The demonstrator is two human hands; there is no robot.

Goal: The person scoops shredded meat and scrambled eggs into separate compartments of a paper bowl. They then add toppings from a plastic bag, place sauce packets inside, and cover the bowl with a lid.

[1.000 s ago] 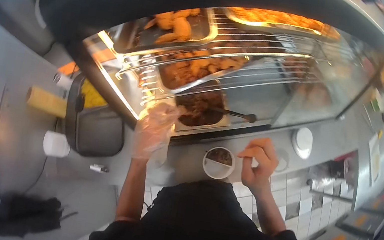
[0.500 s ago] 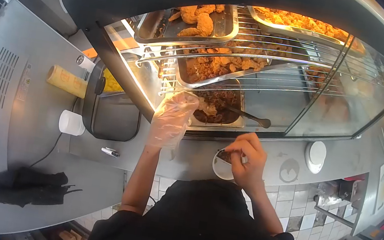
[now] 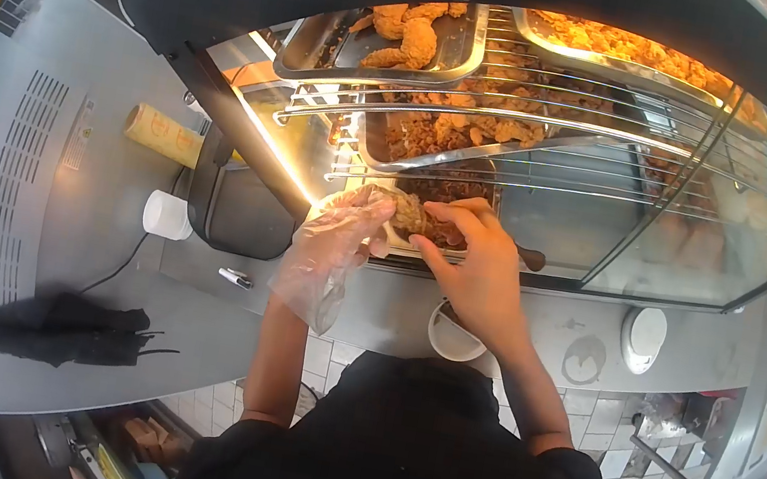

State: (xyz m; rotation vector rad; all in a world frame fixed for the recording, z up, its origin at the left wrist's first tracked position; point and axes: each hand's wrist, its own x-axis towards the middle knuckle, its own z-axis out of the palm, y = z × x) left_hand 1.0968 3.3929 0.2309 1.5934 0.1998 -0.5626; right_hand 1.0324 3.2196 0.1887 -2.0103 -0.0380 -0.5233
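Observation:
My left hand (image 3: 340, 237), in a loose clear plastic glove, is closed on a piece of brown fried food (image 3: 405, 213) at the display case's front edge. Bare, my right hand (image 3: 478, 266) reaches in from the right, thumb and fingers apart, its fingertips close to or at that piece. Behind both hands is a metal tray of dark food (image 3: 453, 190), partly hidden, with a dark utensil handle (image 3: 531, 258) sticking out to the right. Below my right hand, a round white bowl (image 3: 455, 337) stands on the counter, partly covered by the wrist.
Trays of fried pieces (image 3: 417, 40) and crumbly food (image 3: 628, 52) lie on the case's wire racks (image 3: 565, 126). A white round lid (image 3: 642, 338) is on the right. To the left are a black container (image 3: 242, 206), a white cup (image 3: 167, 216), a yellow roll (image 3: 163, 136) and a marker (image 3: 236, 278).
My right hand has moved up from over the white bowl to the food beside my left hand. My left hand now holds the piece at the tray's front edge. The view has shifted slightly.

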